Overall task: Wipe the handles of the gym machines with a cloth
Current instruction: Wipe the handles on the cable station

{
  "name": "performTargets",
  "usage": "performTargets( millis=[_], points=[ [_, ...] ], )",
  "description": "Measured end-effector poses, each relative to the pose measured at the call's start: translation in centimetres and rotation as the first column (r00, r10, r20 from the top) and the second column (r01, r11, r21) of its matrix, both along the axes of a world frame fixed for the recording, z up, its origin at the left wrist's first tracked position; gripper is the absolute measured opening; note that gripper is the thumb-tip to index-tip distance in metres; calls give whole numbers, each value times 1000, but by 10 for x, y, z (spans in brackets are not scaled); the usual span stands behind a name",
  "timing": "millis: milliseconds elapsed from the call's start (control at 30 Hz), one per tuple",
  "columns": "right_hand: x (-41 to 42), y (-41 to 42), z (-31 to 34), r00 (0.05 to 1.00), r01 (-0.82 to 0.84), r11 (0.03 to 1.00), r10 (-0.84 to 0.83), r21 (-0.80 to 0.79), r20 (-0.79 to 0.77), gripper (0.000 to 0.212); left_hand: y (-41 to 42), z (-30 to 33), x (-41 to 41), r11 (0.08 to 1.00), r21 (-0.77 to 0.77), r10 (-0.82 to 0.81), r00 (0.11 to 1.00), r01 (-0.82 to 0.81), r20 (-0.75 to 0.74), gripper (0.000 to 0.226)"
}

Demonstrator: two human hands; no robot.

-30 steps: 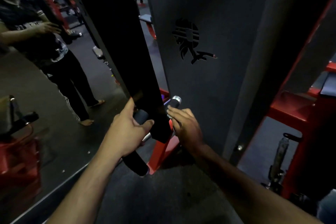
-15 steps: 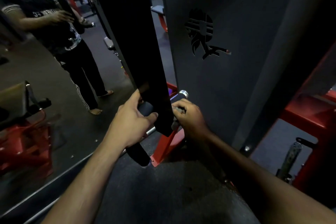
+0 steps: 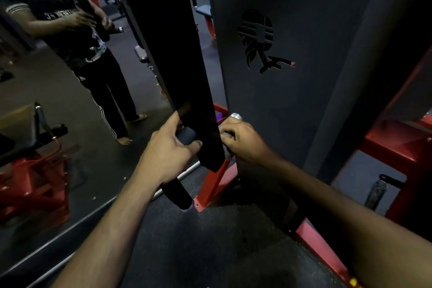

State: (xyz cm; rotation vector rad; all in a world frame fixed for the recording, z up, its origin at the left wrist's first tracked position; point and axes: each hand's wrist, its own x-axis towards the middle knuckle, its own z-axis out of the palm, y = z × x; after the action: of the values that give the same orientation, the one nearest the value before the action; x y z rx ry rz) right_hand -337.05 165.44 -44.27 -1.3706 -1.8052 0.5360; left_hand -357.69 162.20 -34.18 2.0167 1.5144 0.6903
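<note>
A black padded bar handle [image 3: 178, 190] runs from lower left up to a chrome end cap [image 3: 235, 116]. A black arm [image 3: 187, 100] of the machine hangs down in front of its middle. My left hand [image 3: 169, 152] grips the handle left of that arm, thumb wrapped over the foam. My right hand [image 3: 243, 140] curls round the handle just below the chrome cap, on the right of the arm. No cloth shows in either hand.
A dark grey machine panel [image 3: 304, 77] with a cut-out logo stands right behind the handle. Red frame parts [image 3: 217, 184] sit below and to the right. A wall mirror [image 3: 70, 124] on the left reflects a standing person. A bottle [image 3: 376, 192] stands at the right.
My right hand went from fingertips touching the handle end to curling round it. The view has shifted a little; my left hand keeps its grip.
</note>
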Motion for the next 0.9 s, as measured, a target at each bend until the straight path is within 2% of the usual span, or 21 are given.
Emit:
performTargets(
  millis=[67,100,133,167,200,233,267,333,400,467,533,667,733,767,833,900],
  points=[
    [-2,-6,-10,977,99,995,-94,20,-190,11,3,-5,0,1000,7,-1,1000,1,19,72],
    [-1,-7,-18,918,205,979,-197,-16,-345,12,3,-7,0,1000,13,-9,1000,8,24,73],
    [0,-7,-27,785,300,947,-315,-118,-534,12,3,-8,-1,1000,17,-16,1000,16,27,74],
    [-1,-4,-35,568,320,909,-411,-268,-713,12,3,-8,0,1000,18,-23,999,22,32,74],
    [-3,-1,-37,319,252,875,-479,-414,-818,11,2,-9,0,999,17,-31,999,31,40,74],
    [-6,4,-35,96,145,854,-515,-500,-852,12,3,-10,0,999,14,-38,998,37,50,75],
    [-8,10,-31,-61,47,839,-539,-541,-840,12,3,-13,0,999,10,-42,997,41,58,77],
    [-10,21,-15,-238,-59,813,-574,-579,-783,19,4,-14,0,999,8,-42,995,42,92,79],
    [-16,31,-3,-332,-62,794,-588,-605,-738,36,4,-14,0,999,0,-41,995,41,93,82],
    [-22,34,2,-334,-103,768,-626,-633,-705,46,3,-12,2,999,-10,-37,996,38,81,85],
    [-30,35,5,-255,-103,722,-684,-684,-683,50,2,-10,3,999,-11,-34,995,35,94,86],
    [-42,13,17,-151,-94,765,-644,-637,-750,50,2,-10,3,999,-8,-37,995,38,93,83],
    [-44,-2,9,-32,-44,780,-626,-624,-779,42,-1,-9,3,999,-16,-35,994,37,104,83],
    [-43,-7,-2,12,-37,785,-618,-618,-786,41,-3,-8,4,999,-19,-36,994,38,101,84],
    [-36,-18,-14,178,-5,799,-591,-601,-787,42,-8,-8,9,999,-11,-44,995,45,93,84],
    [-27,-26,-25,284,19,820,-554,-573,-783,43,-13,-9,14,998,-6,-54,992,55,110,79]
  ],
)
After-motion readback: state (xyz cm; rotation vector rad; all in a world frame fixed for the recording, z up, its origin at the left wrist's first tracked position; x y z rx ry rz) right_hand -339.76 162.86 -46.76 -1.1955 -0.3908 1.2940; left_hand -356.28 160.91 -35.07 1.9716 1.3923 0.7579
